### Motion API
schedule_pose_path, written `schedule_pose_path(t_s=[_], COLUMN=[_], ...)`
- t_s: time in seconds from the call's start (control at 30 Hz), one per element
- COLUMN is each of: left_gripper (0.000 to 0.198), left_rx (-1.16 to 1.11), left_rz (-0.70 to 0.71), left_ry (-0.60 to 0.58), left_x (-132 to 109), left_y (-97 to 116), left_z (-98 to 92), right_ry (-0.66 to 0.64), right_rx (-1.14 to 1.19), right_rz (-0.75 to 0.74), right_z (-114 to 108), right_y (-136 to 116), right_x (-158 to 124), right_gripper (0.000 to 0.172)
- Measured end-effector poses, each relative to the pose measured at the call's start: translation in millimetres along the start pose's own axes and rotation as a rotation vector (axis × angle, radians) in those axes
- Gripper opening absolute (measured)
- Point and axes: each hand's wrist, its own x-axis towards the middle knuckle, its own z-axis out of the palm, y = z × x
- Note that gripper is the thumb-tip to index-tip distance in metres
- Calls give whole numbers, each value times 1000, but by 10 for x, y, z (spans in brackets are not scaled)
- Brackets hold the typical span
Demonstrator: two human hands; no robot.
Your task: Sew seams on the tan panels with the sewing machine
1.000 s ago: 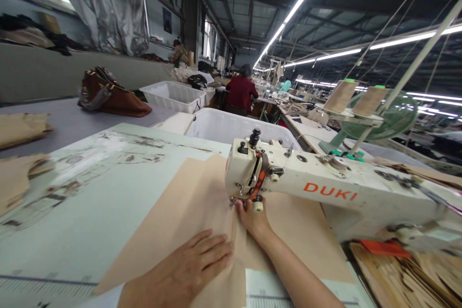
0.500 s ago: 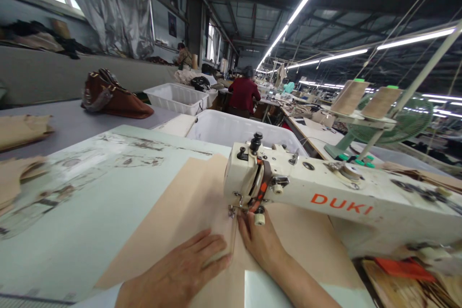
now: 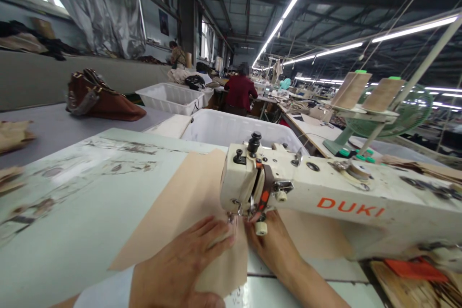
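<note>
A beige sheet of fabric or leather (image 3: 180, 197) lies under the needle end of a white DUKI sewing machine (image 3: 306, 192). My left hand (image 3: 180, 260) rests flat on the sheet, fingers stretched toward the metal presser foot (image 3: 230, 218). To the right of the foot, my right hand (image 3: 276, 245) is closed at the sheet's edge, its fingers drawn together. The machine head and a white knob (image 3: 261, 228) partly hide those fingertips. Part of the sheet passes beneath the machine arm to the right.
White plastic bins (image 3: 234, 125) stand behind the pale green table (image 3: 79, 202). On the left are a brown handbag (image 3: 108, 98) and beige pieces (image 3: 14, 137). Thread cones (image 3: 352, 89) and a green fan (image 3: 407, 110) stand at right. A person in dark red (image 3: 240, 94) sits ahead.
The beige sheet has slid away from me under the machine, and its near edge now shows. My left hand has moved forward with it. The view has shifted slightly.
</note>
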Motion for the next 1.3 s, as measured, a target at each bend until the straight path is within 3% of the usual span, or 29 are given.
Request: schedule_pose_path(t_s=[0.23, 0.4, 0.63, 1.17, 1.3], left_gripper=[80, 71, 74, 73, 76], left_rx=[44, 74, 32, 31, 54], left_rz=[28, -26, -17, -10, -11], left_ry=[3, -54, 22, 46, 33], left_x=[94, 112, 150, 197, 210], left_y=[-13, 50, -12, -11, -9], left_z=[-58, -100, -77, -113, -126], right_ry=[-31, -19, 5, 87, 1], right_rx=[128, 124, 73, 13, 18], right_rz=[2, -25, -22, 39, 13], right_z=[-30, 7, 71, 199, 203], right_y=[-150, -65, 14, 115, 184], right_x=[-138, -119, -100, -147, -30], right_gripper=[33, 30, 27, 27, 30])
